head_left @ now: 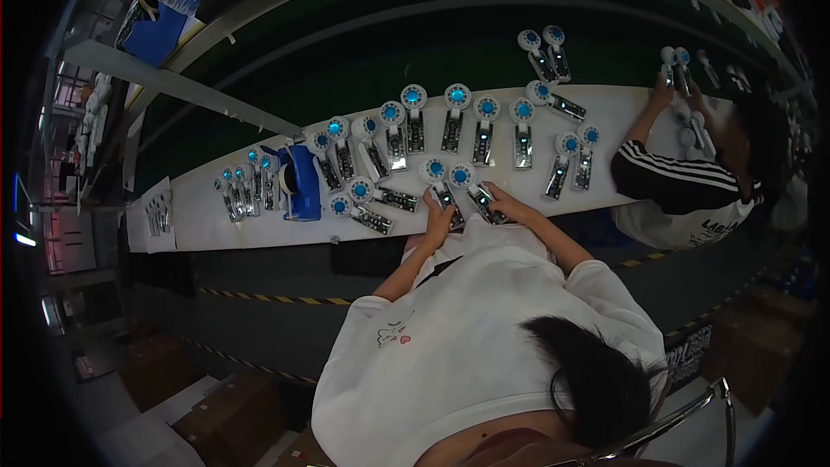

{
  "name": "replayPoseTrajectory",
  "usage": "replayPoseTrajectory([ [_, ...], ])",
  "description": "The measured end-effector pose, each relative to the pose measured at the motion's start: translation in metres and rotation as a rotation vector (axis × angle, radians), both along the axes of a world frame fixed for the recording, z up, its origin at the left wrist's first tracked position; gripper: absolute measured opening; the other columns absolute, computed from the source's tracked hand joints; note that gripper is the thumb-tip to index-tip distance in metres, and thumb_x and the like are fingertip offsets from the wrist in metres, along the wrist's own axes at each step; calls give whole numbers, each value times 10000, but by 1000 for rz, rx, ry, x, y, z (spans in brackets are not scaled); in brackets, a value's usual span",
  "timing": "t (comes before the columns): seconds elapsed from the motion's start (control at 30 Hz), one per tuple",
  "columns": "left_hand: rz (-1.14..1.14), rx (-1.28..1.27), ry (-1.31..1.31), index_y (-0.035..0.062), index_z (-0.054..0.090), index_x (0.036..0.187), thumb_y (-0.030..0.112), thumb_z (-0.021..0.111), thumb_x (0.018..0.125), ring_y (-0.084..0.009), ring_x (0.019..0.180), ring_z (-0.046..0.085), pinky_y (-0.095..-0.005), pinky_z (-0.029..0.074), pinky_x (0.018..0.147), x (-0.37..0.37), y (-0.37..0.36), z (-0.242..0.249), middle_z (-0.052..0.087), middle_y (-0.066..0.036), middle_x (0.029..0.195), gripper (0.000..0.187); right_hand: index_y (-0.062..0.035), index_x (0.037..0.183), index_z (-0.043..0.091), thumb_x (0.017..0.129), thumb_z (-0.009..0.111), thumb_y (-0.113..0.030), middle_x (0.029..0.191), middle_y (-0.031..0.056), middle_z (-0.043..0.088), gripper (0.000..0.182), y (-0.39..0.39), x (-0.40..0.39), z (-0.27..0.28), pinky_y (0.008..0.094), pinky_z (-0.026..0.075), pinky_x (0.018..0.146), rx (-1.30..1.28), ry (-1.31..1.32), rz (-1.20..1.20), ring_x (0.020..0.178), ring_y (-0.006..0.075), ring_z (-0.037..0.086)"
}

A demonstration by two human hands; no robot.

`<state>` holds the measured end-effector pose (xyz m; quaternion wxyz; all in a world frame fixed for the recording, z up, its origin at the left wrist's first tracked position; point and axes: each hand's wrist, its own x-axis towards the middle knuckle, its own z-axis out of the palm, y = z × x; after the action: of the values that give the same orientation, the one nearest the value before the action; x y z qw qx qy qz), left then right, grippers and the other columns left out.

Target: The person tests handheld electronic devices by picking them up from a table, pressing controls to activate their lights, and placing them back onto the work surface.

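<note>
My left hand (438, 218) is closed round the handle of a small device (434, 171) with a round white head and a blue centre. My right hand (504, 204) grips the handle of a similar device (462, 175) just beside it. Both devices are near the table's front edge, their heads pointing away from me and almost touching. Electronic parts show in their open handles. To the left of my left hand lie two more such devices (361, 190) (340, 205). Others stand in a row beyond my hands, among them one (457, 97) with its handle toward me.
The white table (285, 238) runs left to right. A blue tape dispenser (303, 183) stands left of centre, with several devices (239, 195) beyond it. At the right, a co-worker (683, 182) in a black-and-white top handles similar devices (676, 60). Two devices (542, 54) lie on the green belt.
</note>
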<state>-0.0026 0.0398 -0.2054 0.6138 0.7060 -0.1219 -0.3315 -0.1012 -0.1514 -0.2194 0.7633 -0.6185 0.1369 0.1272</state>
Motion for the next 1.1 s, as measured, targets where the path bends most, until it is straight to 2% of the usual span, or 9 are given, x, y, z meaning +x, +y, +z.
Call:
replayPoseTrajectory([
  [0.4,-44,24,-81,-19,45,1321,39,483,744,-274,1150,341,-313,258,986,8,-7,-12,311,-199,1243,727,-1,1343,245,652,501,-94,1252,121,413,742,-13,7,0,280,304,963,-118,-76,43,1145,210,399],
  [0.5,-68,21,-11,-42,35,1313,40,517,734,-303,1172,326,-331,254,999,13,-7,-19,291,-234,1255,758,4,1345,236,652,521,-104,1226,169,427,757,-13,5,-2,326,297,977,-389,-225,78,1130,274,410],
  [0.57,-124,187,-229,-67,80,1282,67,585,710,-359,1176,326,-347,254,1006,16,-9,-9,305,-273,1223,774,31,1310,283,671,570,-142,1181,226,411,722,-6,1,24,359,321,967,-602,-180,80,1112,364,389],
  [0.7,-215,545,-203,-77,136,1242,93,648,673,-417,1147,354,-378,320,973,24,-24,32,327,-300,1170,783,45,1298,302,663,596,-164,1193,228,393,730,-5,-1,32,366,330,952,-681,-176,104,1068,370,405],
  [0.8,-392,812,-389,-85,260,1192,189,704,659,-390,1047,472,-402,432,846,28,-31,40,400,-264,1090,747,12,1304,325,667,610,-166,1149,205,406,720,-12,-2,48,379,377,894,-1003,-289,141,1019,348,444],
  [0.87,-525,1039,-612,-84,451,1072,341,687,690,-317,893,588,-406,490,705,32,-37,48,535,-224,973,618,-20,1271,382,679,617,-182,1086,181,425,657,-15,-2,52,376,418,832,-880,-238,70,980,320,477],
  [0.9,-532,1039,-619,-84,451,1072,341,687,690,-317,893,588,-406,490,705,35,-45,61,535,-224,973,618,-20,1271,382,679,617,-182,1086,181,425,657,-19,0,57,376,418,832,-880,-237,60,980,320,477],
  [0.97,-776,1123,-668,-27,575,918,454,615,734,-275,759,630,-386,500,653,48,-70,94,625,-161,822,517,-38,1186,449,699,606,-152,1026,163,431,524,-27,7,65,374,437,789,-917,-242,-210,963,315,486],
  [1.1,-640,961,-734,8,593,869,429,574,767,-313,749,623,-412,491,655,72,-126,112,638,-149,781,434,-25,1071,482,721,558,-61,1004,167,459,360,-74,50,71,395,420,801,-964,-254,-568,943,338,489],
])
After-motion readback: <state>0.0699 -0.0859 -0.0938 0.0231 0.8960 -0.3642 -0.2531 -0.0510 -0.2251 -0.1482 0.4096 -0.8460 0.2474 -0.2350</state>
